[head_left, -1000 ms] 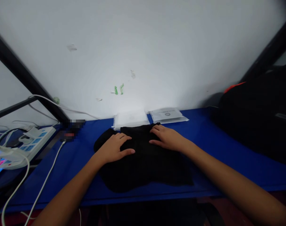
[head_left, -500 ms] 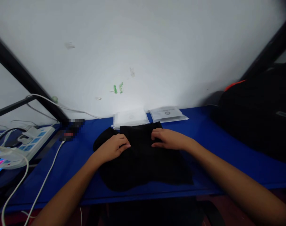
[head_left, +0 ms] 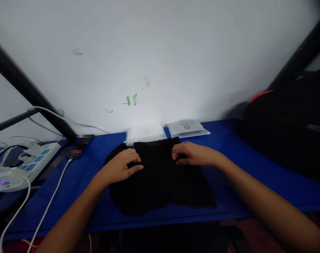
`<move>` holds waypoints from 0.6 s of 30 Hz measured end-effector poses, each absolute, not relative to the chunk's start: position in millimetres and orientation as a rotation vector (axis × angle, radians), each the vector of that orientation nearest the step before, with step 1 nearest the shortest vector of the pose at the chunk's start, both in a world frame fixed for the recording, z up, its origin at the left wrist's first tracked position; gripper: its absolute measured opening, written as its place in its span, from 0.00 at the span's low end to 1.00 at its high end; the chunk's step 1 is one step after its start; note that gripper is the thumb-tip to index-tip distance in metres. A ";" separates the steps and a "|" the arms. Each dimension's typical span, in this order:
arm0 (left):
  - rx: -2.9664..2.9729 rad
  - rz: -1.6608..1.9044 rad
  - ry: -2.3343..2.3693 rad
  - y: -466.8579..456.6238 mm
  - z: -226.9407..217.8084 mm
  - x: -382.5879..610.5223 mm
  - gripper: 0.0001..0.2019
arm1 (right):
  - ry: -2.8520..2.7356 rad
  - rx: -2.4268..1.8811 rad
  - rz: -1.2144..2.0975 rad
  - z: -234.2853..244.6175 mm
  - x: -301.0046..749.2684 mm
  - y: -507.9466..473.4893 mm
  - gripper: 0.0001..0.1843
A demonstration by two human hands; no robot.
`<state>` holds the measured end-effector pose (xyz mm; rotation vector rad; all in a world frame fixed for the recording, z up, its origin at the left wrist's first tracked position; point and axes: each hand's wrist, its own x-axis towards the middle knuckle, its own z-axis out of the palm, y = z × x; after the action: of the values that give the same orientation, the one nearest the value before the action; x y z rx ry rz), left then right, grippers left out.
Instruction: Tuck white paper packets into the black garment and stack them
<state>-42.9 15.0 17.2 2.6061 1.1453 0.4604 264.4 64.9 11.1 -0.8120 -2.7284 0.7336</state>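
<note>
A folded piece of black cloth point(head_left: 160, 186) lies on the blue table, with a rounded fold bulging out at its upper left. My left hand point(head_left: 123, 166) rests on the cloth's left part, its thumb stretched out and apart from the bent fingers. On the right side, my right hand point(head_left: 189, 154) has its fingers curled in and its thumb close to them, gripping the cloth near its upper right edge. The fingertips of the right hand are partly hidden against the dark fabric.
Behind the cloth, two flat white plastic packets point(head_left: 146, 133) point(head_left: 189, 128) lie against the wall. A large black bag point(head_left: 286, 130) stands at the right. Power strips point(head_left: 41, 158) and white cables point(head_left: 53, 200) are at the left. The blue table's point(head_left: 78, 211) front edge runs just below the cloth.
My right hand has moved slightly right, its fingers curling in closer to the thumb. My left hand has shifted slightly left over the cloth. The cloth stays nearly in place.
</note>
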 end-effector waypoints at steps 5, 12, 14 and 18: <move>2.536 0.432 0.935 -6.4 42.6 -40.0 0.11 | -2.701 -0.729 1.274 30.6 273.1 54.1 0.08; 2.069 -0.012 1.071 -6.6 38.1 -39.5 0.13 | -2.545 -1.108 1.975 14.7 261.3 48.7 0.22; 2.120 -0.018 1.302 -0.5 34.6 -44.2 0.13 | -2.537 -1.211 1.997 6.9 258.8 50.7 0.23; 2.023 -0.156 1.644 11.4 33.1 -57.7 0.17 | -2.549 -1.265 1.976 2.6 257.8 52.1 0.23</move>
<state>-57.7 11.4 33.1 2.0232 1.6437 -0.1561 257.8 52.1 2.6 -1.2646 -2.5486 1.9764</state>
